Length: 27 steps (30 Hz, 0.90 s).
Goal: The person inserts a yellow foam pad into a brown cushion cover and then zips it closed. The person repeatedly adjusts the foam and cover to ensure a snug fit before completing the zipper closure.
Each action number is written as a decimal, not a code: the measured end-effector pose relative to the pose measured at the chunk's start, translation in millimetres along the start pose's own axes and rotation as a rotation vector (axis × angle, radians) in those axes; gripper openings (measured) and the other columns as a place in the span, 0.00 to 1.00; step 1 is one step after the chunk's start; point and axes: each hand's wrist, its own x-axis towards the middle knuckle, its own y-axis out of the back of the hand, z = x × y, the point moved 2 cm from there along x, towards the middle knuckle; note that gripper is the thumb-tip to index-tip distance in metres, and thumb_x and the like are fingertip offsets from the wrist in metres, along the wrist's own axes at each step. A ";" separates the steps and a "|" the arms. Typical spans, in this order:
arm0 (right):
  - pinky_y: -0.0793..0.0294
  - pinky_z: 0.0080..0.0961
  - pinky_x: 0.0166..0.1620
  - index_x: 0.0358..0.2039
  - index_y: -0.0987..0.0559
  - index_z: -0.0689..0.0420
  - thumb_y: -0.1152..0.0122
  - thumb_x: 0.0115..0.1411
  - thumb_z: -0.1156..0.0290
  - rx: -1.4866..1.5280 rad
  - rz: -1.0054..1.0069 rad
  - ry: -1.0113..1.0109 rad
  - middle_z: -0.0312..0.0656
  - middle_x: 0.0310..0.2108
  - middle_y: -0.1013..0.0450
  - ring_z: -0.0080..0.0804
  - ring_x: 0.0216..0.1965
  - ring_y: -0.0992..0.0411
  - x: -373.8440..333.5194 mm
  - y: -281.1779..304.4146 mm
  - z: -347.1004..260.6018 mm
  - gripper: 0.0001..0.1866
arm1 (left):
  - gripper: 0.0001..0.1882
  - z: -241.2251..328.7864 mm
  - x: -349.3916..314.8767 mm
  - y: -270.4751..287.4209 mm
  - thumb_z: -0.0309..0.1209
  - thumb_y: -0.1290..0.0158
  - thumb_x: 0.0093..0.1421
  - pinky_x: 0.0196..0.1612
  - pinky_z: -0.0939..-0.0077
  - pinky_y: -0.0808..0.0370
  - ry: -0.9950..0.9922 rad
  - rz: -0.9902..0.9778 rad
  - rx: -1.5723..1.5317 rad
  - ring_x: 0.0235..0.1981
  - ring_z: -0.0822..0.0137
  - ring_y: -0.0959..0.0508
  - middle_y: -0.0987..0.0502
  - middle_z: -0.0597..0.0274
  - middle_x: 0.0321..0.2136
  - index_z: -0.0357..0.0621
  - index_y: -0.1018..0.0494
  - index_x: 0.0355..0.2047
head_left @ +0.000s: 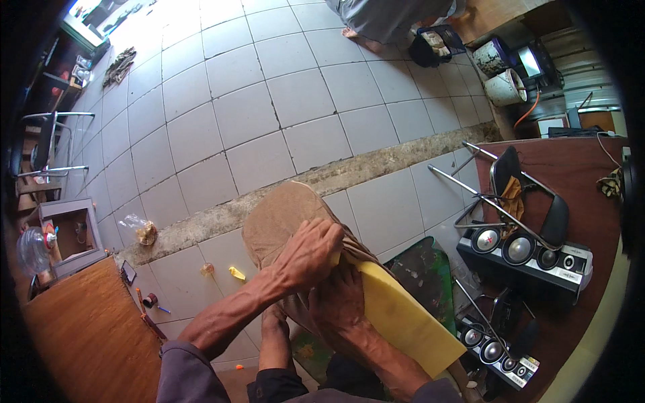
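Observation:
A brown fabric cover [281, 218], rounded at its far end, lies over my lap. From its opening a thick yellow foam slab [406, 319] sticks out toward the near right. My left hand [312, 252] is closed in a fist on the cover near the opening, with a bit of yellow at its edge. Just nearer, my right hand [338, 295] is closed at the line where cover and foam meet; its fingertips are partly hidden. Below the cover, my bare foot or lower leg [274, 326] shows.
A green-black board [426, 275] lies beneath the foam. Speaker units [517, 252] and metal-framed chair parts [514, 188] stand at the right. A wooden panel [80, 336] is at the left, small tools [151, 300] beside it. Another person [396, 17] sits at the far side, near buckets [505, 87].

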 end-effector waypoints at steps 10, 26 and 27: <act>0.35 0.51 0.47 0.48 0.20 0.57 0.35 0.56 0.48 -0.201 0.055 -0.054 0.51 0.42 0.26 0.51 0.43 0.29 33.0 -2.1 21.7 0.28 | 0.16 -2.2 8.6 -18.3 0.24 0.43 0.51 0.49 0.61 0.33 -0.116 0.151 0.142 0.41 0.54 0.29 0.31 0.55 0.35 0.43 0.31 0.42; 0.30 0.53 0.61 0.55 0.19 0.64 0.38 0.62 0.69 -0.019 0.221 0.220 0.57 0.53 0.23 0.55 0.56 0.26 -9.7 -2.8 5.4 0.22 | 0.11 -33.0 -29.6 20.1 0.32 0.37 0.62 0.52 0.58 0.26 0.172 0.066 -0.091 0.47 0.53 0.23 0.21 0.58 0.42 0.46 0.20 0.44; 0.31 0.53 0.62 0.56 0.19 0.65 0.38 0.62 0.70 -0.009 0.207 0.242 0.57 0.55 0.24 0.55 0.57 0.26 -10.5 -3.0 5.6 0.22 | 0.10 -32.2 -27.2 20.4 0.32 0.37 0.62 0.51 0.58 0.26 0.160 0.045 -0.073 0.47 0.53 0.23 0.21 0.58 0.41 0.46 0.21 0.43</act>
